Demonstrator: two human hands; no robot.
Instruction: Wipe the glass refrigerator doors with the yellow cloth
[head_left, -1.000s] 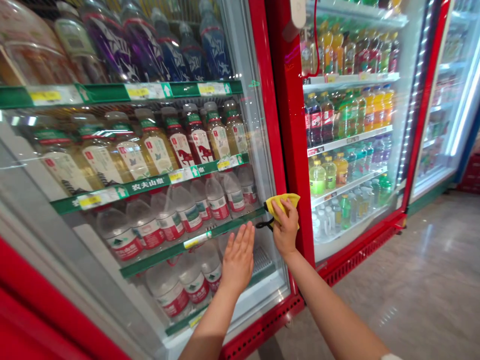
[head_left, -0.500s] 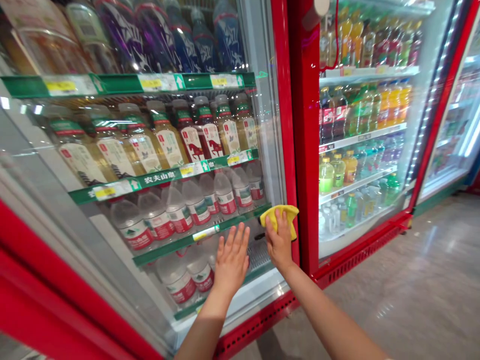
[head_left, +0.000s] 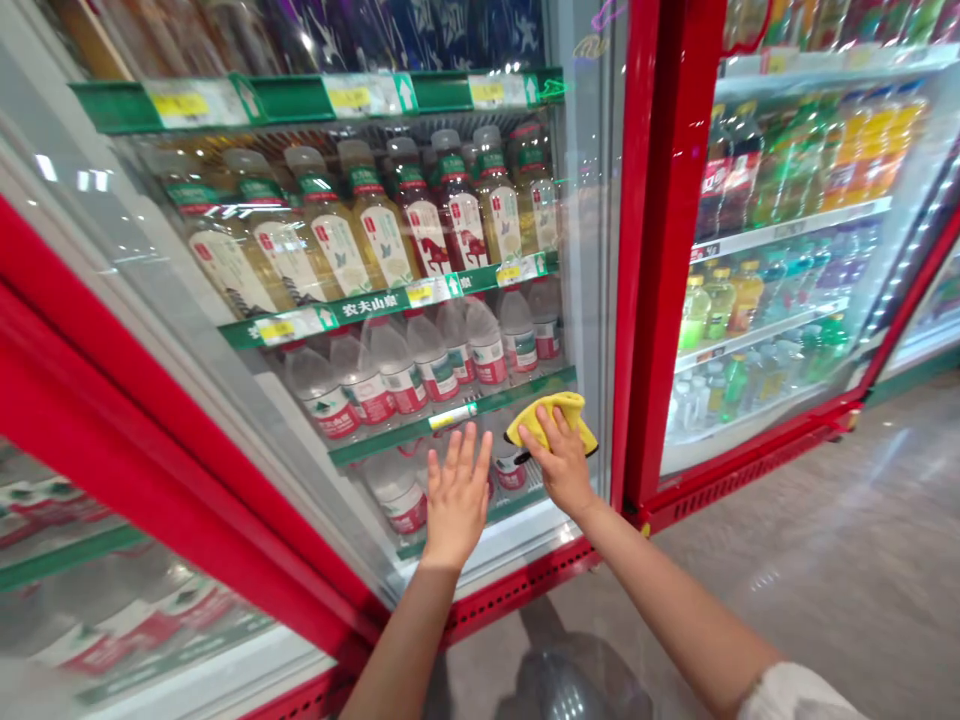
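Note:
My right hand (head_left: 559, 458) presses a yellow cloth (head_left: 574, 412) with a dark edge against the glass door (head_left: 581, 250) of a red-framed drinks fridge, low and near its right side. Its fingers lie over the cloth. To the left of it, my left hand (head_left: 459, 500) rests at the glass with fingers stretched out and holds nothing. Behind the pane, red-labelled water bottles (head_left: 489, 355) fill the lower shelves. Amber and dark drink bottles (head_left: 386, 240) stand on the shelf above them.
A second lit fridge (head_left: 795, 230) with colourful bottles stands to the right. At lower left is another red-framed door (head_left: 187, 480) with bottles behind it. The shiny grey floor (head_left: 817, 560) spreads out below, and the fridge's red base (head_left: 525, 585) runs along it.
The view has shifted, so the fridge sits further right and higher in it. My right hand and the cloth have moved left over the glass, away from the red frame.

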